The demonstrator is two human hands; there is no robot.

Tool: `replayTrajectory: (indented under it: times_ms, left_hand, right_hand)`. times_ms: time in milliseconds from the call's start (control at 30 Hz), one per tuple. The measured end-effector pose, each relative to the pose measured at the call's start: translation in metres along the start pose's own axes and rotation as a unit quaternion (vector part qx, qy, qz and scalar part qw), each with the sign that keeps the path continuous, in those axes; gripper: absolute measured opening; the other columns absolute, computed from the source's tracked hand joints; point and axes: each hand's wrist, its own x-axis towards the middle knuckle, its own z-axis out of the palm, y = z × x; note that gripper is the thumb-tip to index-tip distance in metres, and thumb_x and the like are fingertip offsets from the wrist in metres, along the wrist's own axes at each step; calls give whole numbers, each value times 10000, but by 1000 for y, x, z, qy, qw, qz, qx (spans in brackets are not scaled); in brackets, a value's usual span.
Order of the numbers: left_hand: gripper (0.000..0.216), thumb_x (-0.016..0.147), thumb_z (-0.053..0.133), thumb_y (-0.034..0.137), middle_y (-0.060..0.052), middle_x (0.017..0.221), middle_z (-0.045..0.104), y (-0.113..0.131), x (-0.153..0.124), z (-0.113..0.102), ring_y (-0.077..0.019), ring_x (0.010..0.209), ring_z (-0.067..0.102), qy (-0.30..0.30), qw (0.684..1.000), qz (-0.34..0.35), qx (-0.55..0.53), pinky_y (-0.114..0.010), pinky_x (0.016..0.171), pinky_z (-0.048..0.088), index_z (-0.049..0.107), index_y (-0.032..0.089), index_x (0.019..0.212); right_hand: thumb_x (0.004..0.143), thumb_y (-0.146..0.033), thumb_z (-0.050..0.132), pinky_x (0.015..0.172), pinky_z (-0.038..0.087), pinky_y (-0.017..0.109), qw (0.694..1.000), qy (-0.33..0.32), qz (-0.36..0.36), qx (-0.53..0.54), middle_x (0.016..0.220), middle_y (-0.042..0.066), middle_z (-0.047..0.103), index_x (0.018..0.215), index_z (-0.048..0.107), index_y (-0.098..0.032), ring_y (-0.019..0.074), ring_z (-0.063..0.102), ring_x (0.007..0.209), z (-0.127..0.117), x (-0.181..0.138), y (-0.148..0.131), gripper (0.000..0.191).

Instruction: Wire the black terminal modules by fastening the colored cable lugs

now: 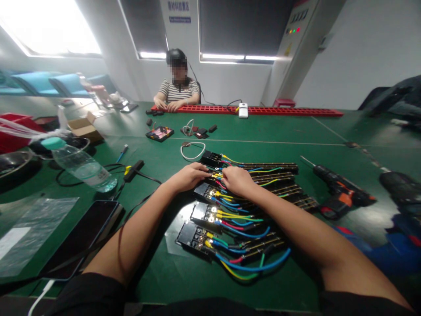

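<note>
Several black terminal blocks with coloured wires lie in a row on the green table, each beside long dark strips with metal rails [279,166]. My left hand [192,175] is closed, its fingers on the second terminal block from the far end, which they mostly cover. Close beside it, my right hand [238,181] is curled in a pinch at the wires of that same block; its fingertips are partly hidden. Nearest to me sits a terminal block [190,235] with yellow, green, blue and red wires [253,267]. The farthest terminal block [210,158] lies just beyond my hands.
At right lies a cordless drill [342,188]. To the left are a phone [82,239], a water bottle [82,166], a plastic bag [36,232] and a black cable [148,197]. Across the table, a person [177,90] sits behind a red slotted rail [279,110].
</note>
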Motion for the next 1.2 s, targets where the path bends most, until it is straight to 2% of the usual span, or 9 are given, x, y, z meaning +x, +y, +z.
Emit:
replayTrajectory:
  times_ms: [433, 667, 933, 1200]
  left_hand:
    - [360, 938, 538, 115, -125, 1190, 690, 2, 0, 2, -223, 1098, 666, -7, 999, 14, 42, -399, 970, 578, 738, 224, 1217]
    - [351, 946, 541, 129, -120, 1240, 647, 5, -2, 1, -213, 1150, 643, 1, 1000, 0, 22, -395, 1010, 564, 732, 235, 1222]
    - [307, 967, 547, 165, -131, 1205, 680, 3, -3, 0, -229, 1115, 658, 5, 1000, 5, 20, -400, 987, 569, 724, 194, 1216]
    - [326, 957, 563, 159, -116, 1200, 685, 6, -2, -2, -224, 1114, 665, 6, 1000, -7, 22, -383, 979, 568, 702, 217, 1246]
  right_hand:
    - [978, -298, 471, 754, 478, 322, 1000, -14, 5, 0, 1040, 122, 750, 1020, 705, -187, 254, 707, 904, -8, -3, 1, 262]
    - [976, -285, 467, 747, 468, 309, 1000, -15, -5, 2, 1016, 127, 748, 1018, 721, -178, 239, 701, 877, -6, -3, 4, 279]
    - [998, -292, 449, 773, 497, 318, 999, -2, -15, -33, 1004, 138, 753, 1033, 721, -163, 257, 716, 911, -4, -5, 1, 303]
    - [1005, -282, 440, 792, 519, 341, 999, -4, -19, -44, 1035, 143, 745, 1062, 702, -162, 274, 717, 938, 0, -3, 1, 293]
